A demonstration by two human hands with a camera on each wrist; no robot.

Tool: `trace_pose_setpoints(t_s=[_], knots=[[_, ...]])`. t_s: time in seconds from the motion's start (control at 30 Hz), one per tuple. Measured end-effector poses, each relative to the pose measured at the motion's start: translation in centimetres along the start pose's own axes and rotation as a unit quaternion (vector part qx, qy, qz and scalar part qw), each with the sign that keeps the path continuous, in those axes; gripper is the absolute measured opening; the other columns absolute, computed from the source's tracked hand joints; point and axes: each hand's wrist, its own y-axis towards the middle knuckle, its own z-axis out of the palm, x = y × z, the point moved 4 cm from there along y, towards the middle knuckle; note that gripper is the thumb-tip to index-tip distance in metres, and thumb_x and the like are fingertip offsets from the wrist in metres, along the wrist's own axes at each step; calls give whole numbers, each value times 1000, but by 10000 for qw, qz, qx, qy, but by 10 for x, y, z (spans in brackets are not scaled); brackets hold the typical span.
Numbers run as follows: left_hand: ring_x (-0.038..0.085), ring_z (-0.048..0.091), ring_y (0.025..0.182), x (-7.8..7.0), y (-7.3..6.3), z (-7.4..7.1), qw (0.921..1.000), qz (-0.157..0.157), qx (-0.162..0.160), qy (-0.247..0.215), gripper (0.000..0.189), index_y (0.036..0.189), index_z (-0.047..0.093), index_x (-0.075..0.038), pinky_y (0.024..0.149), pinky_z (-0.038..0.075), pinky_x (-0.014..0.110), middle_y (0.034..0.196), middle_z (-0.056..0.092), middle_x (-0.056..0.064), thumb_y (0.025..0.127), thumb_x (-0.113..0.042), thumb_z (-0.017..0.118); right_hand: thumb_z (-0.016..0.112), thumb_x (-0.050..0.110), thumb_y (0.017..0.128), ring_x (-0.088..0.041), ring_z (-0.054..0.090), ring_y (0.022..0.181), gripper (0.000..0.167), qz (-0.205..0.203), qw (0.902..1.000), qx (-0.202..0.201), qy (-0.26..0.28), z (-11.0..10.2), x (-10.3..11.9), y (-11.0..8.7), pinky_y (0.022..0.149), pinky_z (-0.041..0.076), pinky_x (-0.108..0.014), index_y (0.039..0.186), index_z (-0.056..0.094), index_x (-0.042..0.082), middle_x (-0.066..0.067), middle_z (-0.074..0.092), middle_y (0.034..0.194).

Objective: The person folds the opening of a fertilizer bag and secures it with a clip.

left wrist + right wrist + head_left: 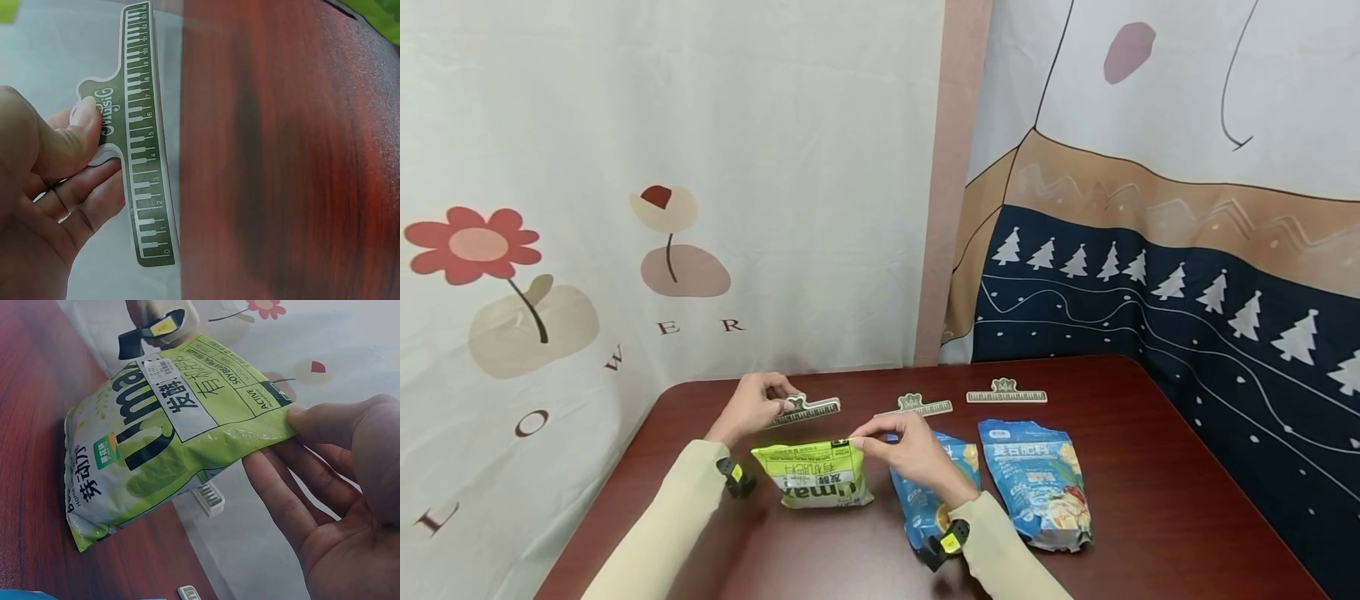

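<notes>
Clip (pixel 142 137), numerals legible, left wrist view only

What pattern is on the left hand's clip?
The clip has white piano keys and numbers on dark green, clearest in the left wrist view.

Pale cream sleeves (pixel 658 512) stopped behind the left hand (pixel 752 408) and right hand (pixel 910 450), with black, yellow-patched cameras (pixel 736 477) at the cuffs (pixel 706 452).

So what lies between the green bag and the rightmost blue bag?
The other blue bag, partly covered by the right hand pinching the green bag; the head view shows it.
</notes>
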Motion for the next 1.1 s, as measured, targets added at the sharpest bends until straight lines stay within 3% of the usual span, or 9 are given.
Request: trace_pose_setpoints(t_s=[0.27, 0.57, 0.73, 1.1], knots=[[20, 58, 68, -12, -9, -18, 9999, -50, -144, 76, 13, 94, 78, -14, 58, 49, 31, 83, 70, 6, 88, -3, 73, 75, 33, 95, -10, 59, 75, 9, -2, 10000, -62, -30, -1, -1, 0, 63, 51, -22, 100, 81, 29, 6, 76, 94], [20, 57, 71, -23, -21, -35, 9988, 118, -341, 328, 18, 95, 79, -16, 62, 46, 31, 85, 69, 5, 89, -1, 71, 75, 32, 95, -8, 58, 73, 9, 1, 10000, -69, -50, -1, -2, 1, 62, 51, -22, 100, 81, 28, 5, 76, 93], [21, 55, 71, -33, -28, -40, 9985, 115, -433, 321, 19, 95, 78, -17, 62, 45, 32, 87, 68, 4, 89, -1, 70, 75, 32, 94, -12, 59, 75, 9, -10, 9999, -81, -61, -1, -2, 1, 62, 51, -22, 100, 81, 28, 5, 76, 93], [16, 46, 63, -58, -42, -46, 9959, 424, -697, 391, 25, 94, 79, -20, 59, 40, 27, 80, 62, 1, 87, 4, 71, 75, 33, 95, -12, 60, 76, 10, 18, 10000, -61, -69, 0, -1, 1, 62, 51, -22, 100, 81, 27, 4, 76, 94]])
